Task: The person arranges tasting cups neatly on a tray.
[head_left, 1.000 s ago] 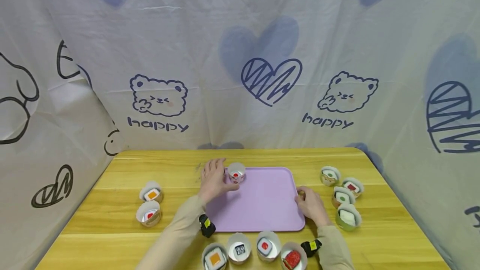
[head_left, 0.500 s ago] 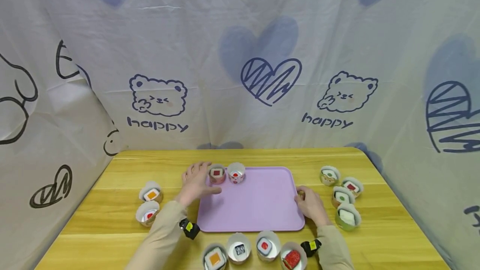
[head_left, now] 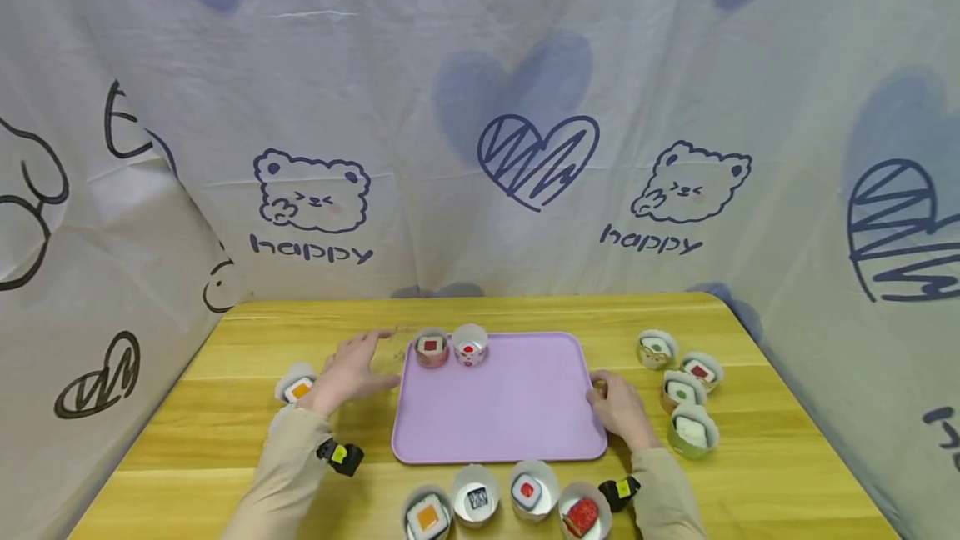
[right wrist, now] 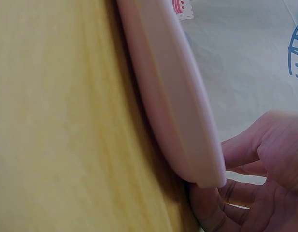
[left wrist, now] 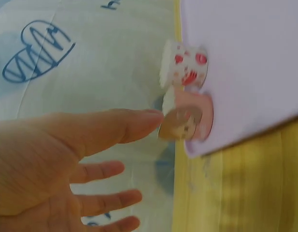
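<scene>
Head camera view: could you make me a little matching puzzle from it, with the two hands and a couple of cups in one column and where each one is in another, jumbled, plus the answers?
1. left hand
2. right hand
3. pink cup
4. green cup

A. on the wooden table, right of the purple tray
B. at the far left corner of the purple tray
C. gripping the right edge of the purple tray
D. left of the purple tray, holding nothing

Pairs: 1-D, 2-C, 3-B, 4-A
</scene>
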Motion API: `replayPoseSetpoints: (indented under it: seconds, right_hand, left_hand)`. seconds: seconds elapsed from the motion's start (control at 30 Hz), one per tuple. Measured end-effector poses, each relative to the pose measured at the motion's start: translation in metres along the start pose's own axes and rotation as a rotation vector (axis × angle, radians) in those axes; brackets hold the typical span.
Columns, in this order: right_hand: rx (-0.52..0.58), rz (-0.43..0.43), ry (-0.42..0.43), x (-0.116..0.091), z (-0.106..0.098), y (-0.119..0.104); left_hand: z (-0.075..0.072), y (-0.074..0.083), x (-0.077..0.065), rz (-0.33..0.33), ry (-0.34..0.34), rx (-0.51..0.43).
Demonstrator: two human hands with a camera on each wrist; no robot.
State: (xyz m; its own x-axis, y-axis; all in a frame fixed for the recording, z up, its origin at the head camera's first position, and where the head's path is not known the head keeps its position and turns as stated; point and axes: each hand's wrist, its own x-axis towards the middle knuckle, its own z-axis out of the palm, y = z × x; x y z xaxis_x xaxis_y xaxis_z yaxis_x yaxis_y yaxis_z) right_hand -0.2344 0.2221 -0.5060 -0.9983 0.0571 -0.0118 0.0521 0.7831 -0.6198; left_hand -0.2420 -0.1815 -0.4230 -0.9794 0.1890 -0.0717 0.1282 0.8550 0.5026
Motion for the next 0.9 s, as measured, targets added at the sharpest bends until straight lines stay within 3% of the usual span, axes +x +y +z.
replayPoseSetpoints:
  seconds: [0.13,0.23,0.57,0.9]
  right_hand:
    - [-0.002,-0.004,0.003,0.000,0.001,0.000]
    - [0.001,-0.012,0.007,0.000,0.001,0.000]
    - [0.002,-0.013,0.011,0.000,0.001,0.000]
    - [-0.001,0.000,0.007,0.000,0.000,0.001]
  left_hand:
    - [-0.011,-0.013,-0.006,0.024,-0.025,0.035]
    - [-0.019,-0.022,-0.009,0.003,-0.040,0.065]
    - [-0.034,-0.046,-0.013,-0.216,-0.028,0.064]
    - [-0.036,-0.059,-0.014,-0.337,-0.035,-0.012]
